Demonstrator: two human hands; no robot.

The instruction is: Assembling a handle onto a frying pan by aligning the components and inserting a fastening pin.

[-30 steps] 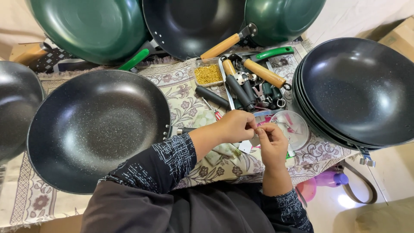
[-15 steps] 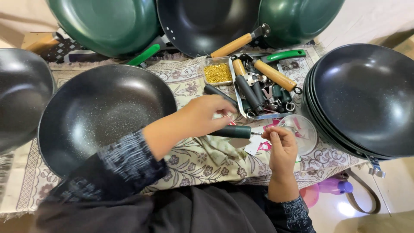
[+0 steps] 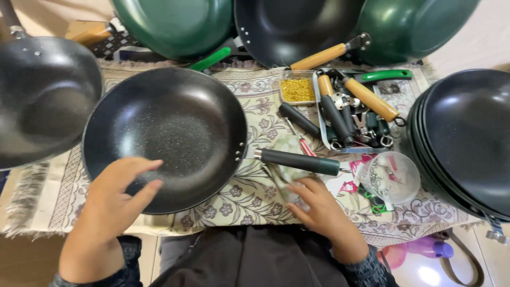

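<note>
A black speckled pan [image 3: 164, 133] lies on a patterned cloth [image 3: 249, 196] in front of me. My left hand [image 3: 119, 196] rests on its near rim with the fingers apart, holding nothing. A black handle [image 3: 300, 161] with metal ends lies on the cloth, one end touching the pan's right rim. Just below this handle my right hand [image 3: 319, 204] has its fingers curled on a crumpled clear wrapper [image 3: 284, 170].
Green pans [image 3: 175, 24] and a black pan with a wooden handle [image 3: 287, 26] stand at the back. A stack of black pans [image 3: 467, 138] sits right and another black pan [image 3: 42, 101] left. A metal tray of handles [image 3: 350, 111], a box of golden screws [image 3: 297, 89], a red screwdriver [image 3: 303, 143] and a clear cup [image 3: 390, 178] lie between.
My left hand let go of the black handle, now lying against the pan, and moved left onto the pan's near rim. My right hand dropped from the cup to the wrapper.
</note>
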